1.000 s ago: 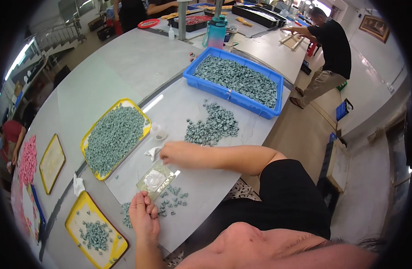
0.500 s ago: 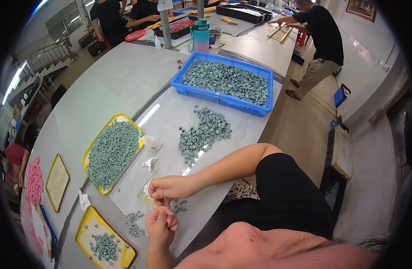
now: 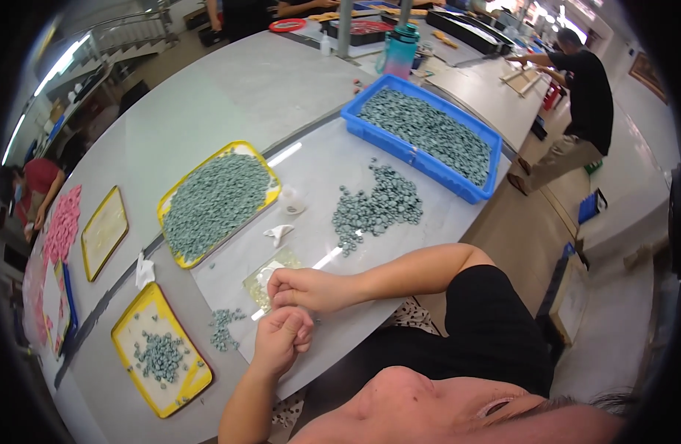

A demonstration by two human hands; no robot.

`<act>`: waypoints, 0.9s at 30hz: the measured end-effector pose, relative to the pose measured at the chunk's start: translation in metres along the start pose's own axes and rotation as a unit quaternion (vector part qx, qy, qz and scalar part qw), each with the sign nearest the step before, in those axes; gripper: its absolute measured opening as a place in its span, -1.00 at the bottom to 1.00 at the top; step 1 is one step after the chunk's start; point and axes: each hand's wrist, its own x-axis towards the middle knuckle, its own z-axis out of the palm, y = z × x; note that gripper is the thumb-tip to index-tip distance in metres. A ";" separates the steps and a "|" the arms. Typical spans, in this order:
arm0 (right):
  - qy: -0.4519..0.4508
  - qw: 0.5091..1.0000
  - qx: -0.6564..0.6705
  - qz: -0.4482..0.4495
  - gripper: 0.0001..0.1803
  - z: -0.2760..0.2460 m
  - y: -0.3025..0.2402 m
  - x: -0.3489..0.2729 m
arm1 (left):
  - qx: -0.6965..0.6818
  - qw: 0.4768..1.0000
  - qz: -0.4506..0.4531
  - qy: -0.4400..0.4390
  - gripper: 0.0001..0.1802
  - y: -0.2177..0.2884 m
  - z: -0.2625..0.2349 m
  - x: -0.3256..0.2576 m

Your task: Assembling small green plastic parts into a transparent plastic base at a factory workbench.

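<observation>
Lower left: a yellow-edged tray (image 3: pixel 196 379) with scattered green pieces (image 3: pixel 161 357). Left of centre: a fuller yellow tray (image 3: pixel 186 261). Lower centre: a pale see-through sheet (image 3: pixel 256 288) on the counter (image 3: pixel 200 96), then the left hand (image 3: pixel 285 337) and right hand (image 3: pixel 307 288), both curled closed, close together; any grip is hidden. Upper right: a filled blue bin (image 3: pixel 444 177).

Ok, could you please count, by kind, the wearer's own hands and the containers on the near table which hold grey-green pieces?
Hands: 2 (left hand, right hand)
Yellow-rimmed trays: 2 (fuller tray, sparser tray)
Blue bin: 1
Total: 5
</observation>
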 end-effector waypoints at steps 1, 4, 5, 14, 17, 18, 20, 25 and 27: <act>-0.011 1.000 0.000 -0.003 -0.88 0.003 -0.002 0.002 | -0.001 1.000 -0.005 0.004 -0.72 0.002 -0.002 -0.003; 0.003 0.997 0.001 0.073 -0.87 0.007 -0.010 0.007 | 0.011 1.000 -0.003 0.017 -0.72 0.008 -0.008 -0.011; -0.002 0.997 0.001 0.071 -0.87 0.010 -0.011 0.008 | 0.011 1.000 0.001 0.022 -0.72 0.009 -0.008 -0.014; 0.012 0.998 0.028 0.060 -0.88 0.025 -0.010 0.011 | 0.028 0.999 -0.006 0.037 -0.73 0.011 -0.012 -0.021; 0.019 0.998 -0.014 0.063 -0.88 0.024 -0.010 0.014 | 0.028 0.999 -0.016 0.014 -0.74 0.009 -0.014 -0.023; 0.018 0.997 -0.021 0.068 -0.88 0.025 -0.012 0.015 | 0.043 0.999 -0.016 0.009 -0.74 0.009 -0.015 -0.023; 0.010 0.997 -0.027 0.074 -0.88 0.029 -0.011 0.017 | 0.054 0.998 -0.014 0.009 -0.75 0.010 -0.018 -0.023; 0.026 0.998 -0.006 0.065 -0.88 0.032 -0.011 0.023 | 0.074 0.997 -0.010 0.030 -0.75 0.017 -0.028 -0.024; 0.026 0.998 0.009 0.064 -0.89 0.033 -0.009 0.024 | 0.078 0.997 -0.006 0.028 -0.75 0.015 -0.031 -0.026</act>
